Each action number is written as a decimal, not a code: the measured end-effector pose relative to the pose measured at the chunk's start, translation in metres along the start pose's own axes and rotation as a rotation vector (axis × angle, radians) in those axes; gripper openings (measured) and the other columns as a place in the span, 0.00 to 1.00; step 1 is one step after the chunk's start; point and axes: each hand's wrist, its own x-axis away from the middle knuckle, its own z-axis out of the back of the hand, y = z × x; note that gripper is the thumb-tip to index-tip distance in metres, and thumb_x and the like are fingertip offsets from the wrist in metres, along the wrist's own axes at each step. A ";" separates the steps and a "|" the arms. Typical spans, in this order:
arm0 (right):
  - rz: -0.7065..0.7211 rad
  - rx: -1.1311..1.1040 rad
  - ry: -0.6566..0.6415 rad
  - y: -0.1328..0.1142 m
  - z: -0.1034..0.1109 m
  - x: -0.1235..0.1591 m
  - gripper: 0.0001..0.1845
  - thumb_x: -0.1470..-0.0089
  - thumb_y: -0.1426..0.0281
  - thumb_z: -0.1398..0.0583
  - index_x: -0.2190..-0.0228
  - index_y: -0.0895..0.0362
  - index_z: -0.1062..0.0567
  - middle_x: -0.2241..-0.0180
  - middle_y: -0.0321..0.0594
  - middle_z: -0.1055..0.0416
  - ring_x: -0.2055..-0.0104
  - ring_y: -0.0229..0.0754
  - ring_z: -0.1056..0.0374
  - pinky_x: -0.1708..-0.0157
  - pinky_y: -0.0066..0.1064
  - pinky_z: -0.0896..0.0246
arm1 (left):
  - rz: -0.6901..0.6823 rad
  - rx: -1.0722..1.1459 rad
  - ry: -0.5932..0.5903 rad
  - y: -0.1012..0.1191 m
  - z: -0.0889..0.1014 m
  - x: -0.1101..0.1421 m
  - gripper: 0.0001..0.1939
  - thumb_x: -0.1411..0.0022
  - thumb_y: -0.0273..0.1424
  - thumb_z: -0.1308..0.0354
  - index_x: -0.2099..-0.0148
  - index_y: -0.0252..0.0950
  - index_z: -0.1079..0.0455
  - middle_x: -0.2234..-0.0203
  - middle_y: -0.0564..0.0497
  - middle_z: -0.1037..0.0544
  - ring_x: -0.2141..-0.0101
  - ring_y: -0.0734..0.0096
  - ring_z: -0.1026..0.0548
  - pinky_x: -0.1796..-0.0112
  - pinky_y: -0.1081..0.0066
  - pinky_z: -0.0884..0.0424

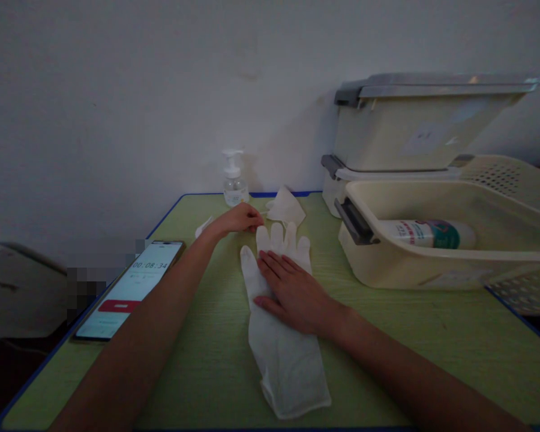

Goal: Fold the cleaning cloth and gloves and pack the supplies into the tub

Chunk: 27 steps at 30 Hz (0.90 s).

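A white latex glove (281, 354) lies flat on the green table (387, 336), fingers pointing away from me. My right hand (292, 291) rests flat on its palm area with the fingers stretched out. My left hand (236, 220) reaches to the glove's fingertips, its fingers curled in a pinch at the tip of one glove finger. A second white glove or wipe (285, 207) lies crumpled just beyond.
A phone (130, 288) showing a running timer lies at the left edge. A pump bottle (234, 180) stands by the wall. Cream plastic bins (432, 240) fill the right side, one holding a spray can (425, 234). A small white scrap (203, 227) lies near my left wrist.
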 end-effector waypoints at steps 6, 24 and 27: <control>0.006 0.002 0.004 0.001 -0.002 -0.001 0.35 0.42 0.56 0.51 0.43 0.70 0.44 0.39 0.56 0.53 0.37 0.51 0.56 0.39 0.43 0.58 | 0.025 0.008 0.025 -0.004 -0.007 -0.008 0.03 0.55 0.26 0.40 0.76 0.31 0.29 0.83 0.54 0.29 0.79 0.76 0.34 0.74 0.75 0.38; 0.011 0.016 0.021 0.001 -0.004 -0.001 0.35 0.42 0.56 0.51 0.43 0.70 0.44 0.39 0.56 0.53 0.37 0.51 0.55 0.39 0.43 0.58 | 0.003 0.099 0.228 -0.011 -0.016 -0.015 0.09 0.59 0.20 0.38 0.79 0.32 0.38 0.85 0.58 0.33 0.80 0.78 0.35 0.76 0.76 0.38; 0.012 0.018 0.021 0.001 -0.004 -0.001 0.35 0.42 0.56 0.52 0.43 0.70 0.44 0.39 0.56 0.53 0.37 0.51 0.55 0.39 0.43 0.58 | -0.011 0.119 0.242 -0.012 -0.017 -0.016 0.11 0.61 0.19 0.38 0.77 0.33 0.38 0.84 0.59 0.34 0.80 0.78 0.34 0.76 0.77 0.38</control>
